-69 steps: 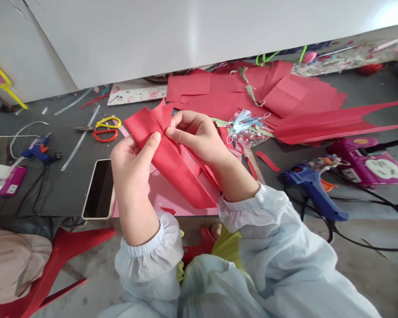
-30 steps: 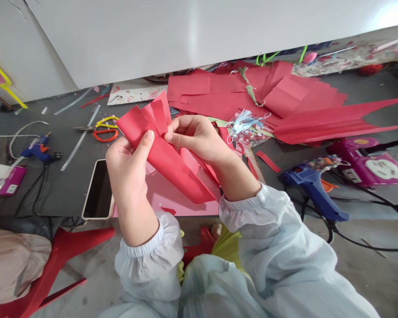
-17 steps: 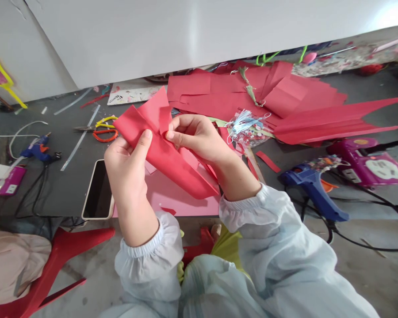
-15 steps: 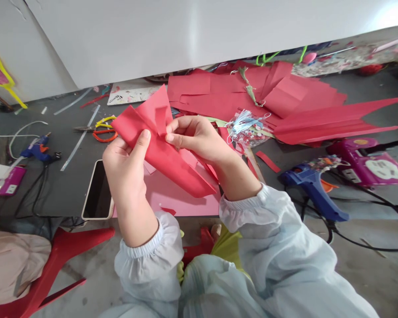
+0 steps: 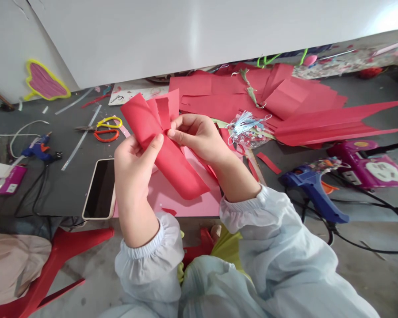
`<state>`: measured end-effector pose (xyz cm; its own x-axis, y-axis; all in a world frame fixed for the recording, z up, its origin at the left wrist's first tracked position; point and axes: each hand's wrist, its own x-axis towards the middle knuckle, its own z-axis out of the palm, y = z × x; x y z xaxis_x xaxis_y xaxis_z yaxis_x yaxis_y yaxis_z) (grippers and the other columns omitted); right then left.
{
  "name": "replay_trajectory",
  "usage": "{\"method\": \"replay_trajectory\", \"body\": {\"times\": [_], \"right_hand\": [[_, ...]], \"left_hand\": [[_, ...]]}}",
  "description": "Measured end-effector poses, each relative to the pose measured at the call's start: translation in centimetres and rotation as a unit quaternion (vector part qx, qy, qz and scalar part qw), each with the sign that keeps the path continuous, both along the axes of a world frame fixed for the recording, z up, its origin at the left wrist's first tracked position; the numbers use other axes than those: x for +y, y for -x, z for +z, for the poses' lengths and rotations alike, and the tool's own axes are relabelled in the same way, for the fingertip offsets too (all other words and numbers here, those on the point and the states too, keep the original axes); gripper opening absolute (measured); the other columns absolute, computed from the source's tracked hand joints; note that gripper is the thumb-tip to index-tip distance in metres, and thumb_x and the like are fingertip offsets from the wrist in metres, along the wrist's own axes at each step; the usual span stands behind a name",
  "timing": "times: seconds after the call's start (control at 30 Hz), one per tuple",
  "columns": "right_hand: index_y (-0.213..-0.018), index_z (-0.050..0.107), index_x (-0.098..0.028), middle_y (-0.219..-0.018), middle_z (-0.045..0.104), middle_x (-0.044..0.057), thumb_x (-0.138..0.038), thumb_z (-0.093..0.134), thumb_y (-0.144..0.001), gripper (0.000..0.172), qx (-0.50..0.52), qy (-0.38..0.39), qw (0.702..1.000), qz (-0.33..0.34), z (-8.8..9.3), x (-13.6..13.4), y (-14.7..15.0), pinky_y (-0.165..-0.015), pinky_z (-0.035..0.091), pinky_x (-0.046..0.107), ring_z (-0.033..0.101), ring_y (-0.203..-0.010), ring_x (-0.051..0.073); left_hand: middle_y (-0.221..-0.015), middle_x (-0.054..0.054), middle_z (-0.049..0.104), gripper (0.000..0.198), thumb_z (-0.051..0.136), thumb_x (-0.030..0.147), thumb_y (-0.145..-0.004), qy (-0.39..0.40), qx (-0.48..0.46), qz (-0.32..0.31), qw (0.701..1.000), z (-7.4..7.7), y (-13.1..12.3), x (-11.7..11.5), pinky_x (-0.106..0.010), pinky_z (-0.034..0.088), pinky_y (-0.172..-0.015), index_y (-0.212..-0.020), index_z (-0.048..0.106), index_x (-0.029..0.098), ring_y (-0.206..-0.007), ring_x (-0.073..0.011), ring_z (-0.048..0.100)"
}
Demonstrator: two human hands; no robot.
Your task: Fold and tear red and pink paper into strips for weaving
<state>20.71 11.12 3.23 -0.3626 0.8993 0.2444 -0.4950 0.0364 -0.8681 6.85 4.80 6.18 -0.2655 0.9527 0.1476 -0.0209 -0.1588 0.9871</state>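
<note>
- Paper (image 5: 179, 170), red, part-rolled. Lies between both hands, apparently lifted over pink sheet (image 5: 154, 196).
- Long axis: slants from far left to near right. Far end spread, narrow flap raised; near end curled, free of both grips, toward near edge of table (image 5: 63, 190).
- Left hand (image 5: 134, 163): narrow grip, holding paper; thumb on top, fingers mostly hidden behind.
- Right hand (image 5: 202, 139): narrow pinch, holding paper at gathered crease; thumb against forefinger.
- Key relation: thumb tips just apart, crease between; left grip on paper's left side, right grip nearer flap.
- Surface, left: phone (image 5: 98, 190) near left wrist; scissors (image 5: 95, 128) beyond, handles yellow and orange; small glue gun (image 5: 36, 148) farther out.
- Surface, far side: red sheets (image 5: 225, 104) in overlapping spread, behind right hand; blue tassel (image 5: 243, 121) in front, over clear bag (image 5: 257, 136).
- Surface, right: folded sheet (image 5: 321, 126); large glue gun (image 5: 318, 190), well apart from right hand; purple socket block (image 5: 381, 163) behind.
- Room: white board (image 5: 185, 39) behind table; red chair (image 5: 66, 251) at lower left.
</note>
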Motion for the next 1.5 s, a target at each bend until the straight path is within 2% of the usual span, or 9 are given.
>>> {"method": "replay_trajectory", "body": {"times": [0.1, 0.27, 0.43, 0.67, 0.87, 1.2, 1.5], "right_hand": [[-0.071, 0.066, -0.015, -0.063, 0.061, -0.004, -0.042, 0.095, -0.055, 0.043, -0.012, 0.001, 1.000, -0.019, 0.1, 0.0, 0.1, -0.052, 0.044, 0.019, 0.050, -0.055, 0.005], [-0.071, 0.066, -0.014, -0.067, 0.064, -0.002, -0.044, 0.094, -0.057, 0.043, -0.013, 0.005, 1.000, -0.011, 0.3, -0.3, 0.1, -0.053, 0.045, 0.018, 0.055, -0.059, 0.007], [-0.071, 0.065, -0.014, -0.069, 0.064, -0.001, -0.046, 0.092, -0.060, 0.042, -0.010, 0.014, 1.000, -0.015, 0.3, -0.4, 0.2, -0.057, 0.047, 0.019, 0.057, -0.063, 0.008], [-0.070, 0.065, -0.016, -0.071, 0.064, -0.001, -0.048, 0.091, -0.062, 0.042, 0.003, 0.023, 1.000, -0.015, 0.3, -0.4, 0.2, -0.060, 0.049, 0.020, 0.057, -0.064, 0.007], [-0.071, 0.066, -0.016, -0.070, 0.064, -0.002, -0.045, 0.092, -0.060, 0.041, 0.021, 0.036, 0.999, -0.012, 0.3, -0.4, 0.2, -0.061, 0.050, 0.020, 0.057, -0.062, 0.007], [-0.071, 0.065, -0.017, -0.065, 0.062, -0.004, -0.044, 0.094, -0.058, 0.041, 0.029, 0.044, 0.999, -0.009, 0.5, -0.6, 0.3, -0.060, 0.051, 0.022, 0.054, -0.057, 0.007], [-0.074, 0.062, -0.017, -0.064, 0.058, -0.004, -0.047, 0.089, -0.066, 0.041, 0.008, 0.030, 0.999, -0.009, 0.4, -0.4, 0.1, -0.056, 0.050, 0.021, 0.057, -0.059, 0.008]], "left_hand": [[-0.085, -0.007, 0.076, 0.032, 0.088, 0.042, -0.069, 0.003, 0.012, 0.016, 1.000, -0.1, 0.0, 0.0, -0.030, 0.057, -0.077, -0.085, 0.077, 0.016, -0.081, -0.0205, 0.072], [-0.072, -0.003, 0.071, 0.020, 0.084, 0.037, -0.073, -0.014, 0.015, 0.050, 0.999, -0.1, -0.4, 0.1, -0.028, 0.057, -0.074, -0.077, 0.077, 0.019, -0.077, -0.0184, 0.069], [-0.073, -0.002, 0.072, 0.015, 0.084, 0.032, -0.073, -0.029, 0.012, 0.062, 0.998, -0.1, -0.6, 0.2, -0.026, 0.056, -0.069, -0.077, 0.078, 0.018, -0.070, -0.0146, 0.067], [-0.076, -0.002, 0.074, 0.019, 0.085, 0.036, -0.072, -0.023, -0.008, 0.058, 0.998, -0.4, -0.8, 0.5, -0.028, 0.057, -0.074, -0.077, 0.077, 0.019, -0.074, -0.0163, 0.069], [-0.080, -0.003, 0.075, 0.020, 0.085, 0.036, -0.070, -0.014, -0.024, 0.053, 0.998, -0.4, -1.0, 0.7, -0.027, 0.057, -0.072, -0.078, 0.077, 0.020, -0.076, -0.0169, 0.070], [-0.073, -0.002, 0.072, 0.021, 0.085, 0.036, -0.070, -0.008, -0.040, 0.051, 0.998, -0.5, -1.2, 0.8, -0.028, 0.056, -0.067, -0.075, 0.075, 0.019, -0.072, -0.0173, 0.069], [-0.075, -0.004, 0.072, 0.027, 0.085, 0.042, -0.069, 0.000, -0.039, 0.052, 0.998, -0.3, -1.3, 0.8, -0.032, 0.057, -0.074, -0.076, 0.074, 0.018, -0.080, -0.0211, 0.071]]}}
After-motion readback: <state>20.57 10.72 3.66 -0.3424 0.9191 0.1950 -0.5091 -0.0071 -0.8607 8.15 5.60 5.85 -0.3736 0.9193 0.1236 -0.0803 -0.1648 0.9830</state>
